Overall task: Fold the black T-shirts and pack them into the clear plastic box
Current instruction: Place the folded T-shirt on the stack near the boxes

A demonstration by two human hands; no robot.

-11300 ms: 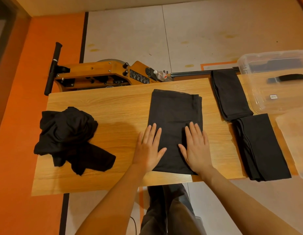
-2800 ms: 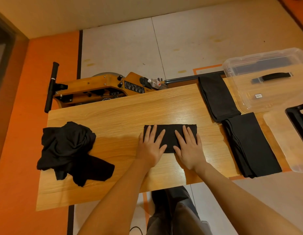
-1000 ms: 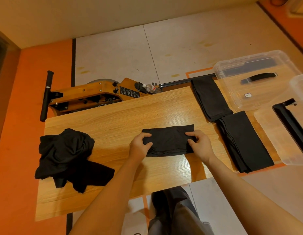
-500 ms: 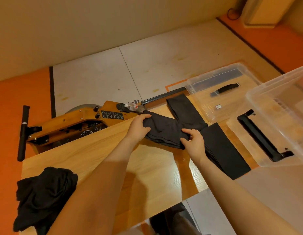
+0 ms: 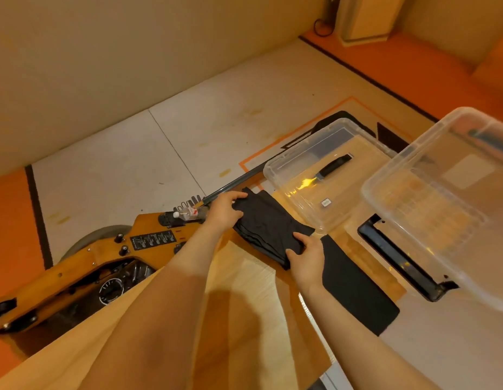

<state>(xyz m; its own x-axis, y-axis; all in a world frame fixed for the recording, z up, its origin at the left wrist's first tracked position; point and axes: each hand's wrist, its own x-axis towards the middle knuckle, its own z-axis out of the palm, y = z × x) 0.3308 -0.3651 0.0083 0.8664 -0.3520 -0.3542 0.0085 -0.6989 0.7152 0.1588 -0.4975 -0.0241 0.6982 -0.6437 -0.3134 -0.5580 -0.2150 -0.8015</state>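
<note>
I hold a folded black T-shirt [image 5: 270,229] between both hands, lifted just above the wooden table [image 5: 253,311]. My left hand [image 5: 225,212] grips its far end and my right hand [image 5: 306,254] pinches its near end. The shirt hangs beside the near corner of a shallow clear lid [image 5: 309,175]. The deep clear plastic box [image 5: 441,198] stands to the right, with a black handle [image 5: 396,263] along its near side. Another folded black T-shirt [image 5: 357,291] lies flat on the table under my right wrist.
A wooden rowing machine [image 5: 104,257] with a small water bottle [image 5: 188,213] on it stands on the floor behind the table. The lid has a black handle [image 5: 333,168]. The table's right edge runs under the box.
My hands took hold of the folded shirt, lifted it off the table's middle and carried it right toward the lid and box. My view swung right, so the crumpled shirt pile has left the frame.
</note>
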